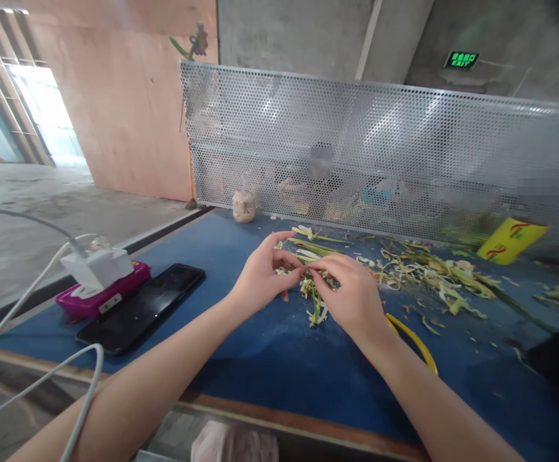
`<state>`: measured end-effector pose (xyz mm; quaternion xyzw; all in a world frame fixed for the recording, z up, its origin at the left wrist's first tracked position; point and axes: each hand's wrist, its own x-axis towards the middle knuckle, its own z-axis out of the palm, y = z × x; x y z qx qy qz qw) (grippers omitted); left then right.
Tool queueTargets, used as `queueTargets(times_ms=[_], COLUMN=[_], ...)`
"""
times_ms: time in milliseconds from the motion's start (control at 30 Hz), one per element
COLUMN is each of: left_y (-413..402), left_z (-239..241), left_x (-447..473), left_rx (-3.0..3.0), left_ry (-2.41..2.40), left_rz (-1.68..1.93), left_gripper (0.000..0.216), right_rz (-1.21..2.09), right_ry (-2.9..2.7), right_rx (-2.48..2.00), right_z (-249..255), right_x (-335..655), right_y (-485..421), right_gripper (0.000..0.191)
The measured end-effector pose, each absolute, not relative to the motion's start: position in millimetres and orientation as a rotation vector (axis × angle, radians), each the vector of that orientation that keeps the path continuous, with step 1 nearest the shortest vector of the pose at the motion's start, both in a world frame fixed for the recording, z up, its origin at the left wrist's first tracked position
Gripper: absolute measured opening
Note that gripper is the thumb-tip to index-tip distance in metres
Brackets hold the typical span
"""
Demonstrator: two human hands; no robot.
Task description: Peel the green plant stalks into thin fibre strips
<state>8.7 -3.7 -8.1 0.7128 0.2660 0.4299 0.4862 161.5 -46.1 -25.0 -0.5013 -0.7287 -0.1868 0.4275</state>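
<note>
Both my hands meet over the middle of the blue table (269, 359). My left hand (262, 273) pinches a thin green-white plant strip (314, 301), its fingers closed on one end. My right hand (351, 292) pinches the same strip from the other side, fingers curled over it. Loose ends of the strip hang down onto the table between the hands. A heap of pale green peelings and stalks (428, 273) lies just beyond and to the right of my hands.
A black phone (142, 308) lies at the left, beside a pink box (94, 295) with a white charger (96, 266) and cable on it. A yellow band (414, 340) lies under my right wrist. A yellow container (513, 240) and a perforated metal screen (380, 147) stand at the back.
</note>
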Motion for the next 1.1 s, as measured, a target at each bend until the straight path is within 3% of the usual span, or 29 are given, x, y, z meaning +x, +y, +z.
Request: queueTargets(times_ms=[267,900,1100], left_y=[-3,-8,-8], left_z=[-11,-20,-21], left_x=[7,12,13], left_rx=[1.855,2.186,2.171], left_ry=[0.684,0.777,0.817], left_rz=[1.087,1.138,1.161], left_gripper=[0.06,0.058,0.057], right_rz=[-0.205,-0.135,-0.256], right_ry=[-1.74,-1.641,-1.716], right_rx=[-1.185,-1.282,-1.344], right_z=[-28,-34,-35], right_x=[156,155,158], right_y=[-43,-43,-40], right_gripper=[0.015,0.021,0.02])
